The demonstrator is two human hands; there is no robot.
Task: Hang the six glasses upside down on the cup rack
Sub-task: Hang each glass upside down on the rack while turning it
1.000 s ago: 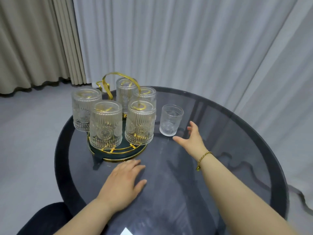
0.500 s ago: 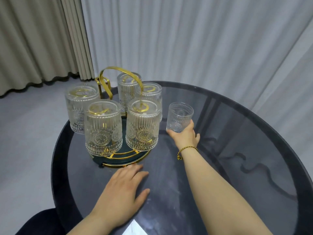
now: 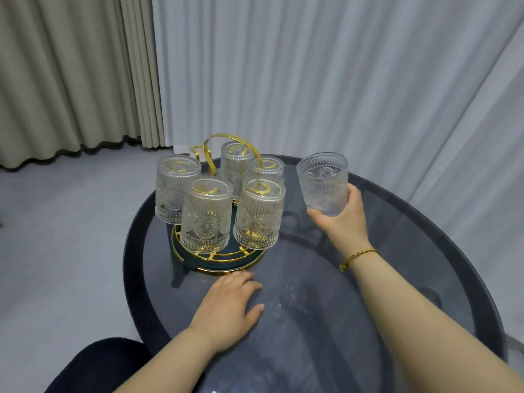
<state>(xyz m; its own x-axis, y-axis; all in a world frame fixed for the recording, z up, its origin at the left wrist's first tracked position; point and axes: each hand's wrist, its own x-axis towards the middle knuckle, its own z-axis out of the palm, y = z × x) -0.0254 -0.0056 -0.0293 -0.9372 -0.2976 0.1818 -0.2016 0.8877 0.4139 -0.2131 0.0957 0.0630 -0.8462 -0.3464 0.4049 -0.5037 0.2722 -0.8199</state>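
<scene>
- Right hand (image 3: 344, 222): fingers grip the sixth glass (image 3: 323, 186), upright, clear of the counter (image 3: 411, 265).
- Left hand (image 3: 226, 307): fingers spread flat beside the cup rack (image 3: 221, 260).
- Five glasses hang inverted.

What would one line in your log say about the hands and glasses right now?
right hand: holds sixth glass upright, lifted | left hand: flat on table | cup rack: five glasses hung upside down
</scene>
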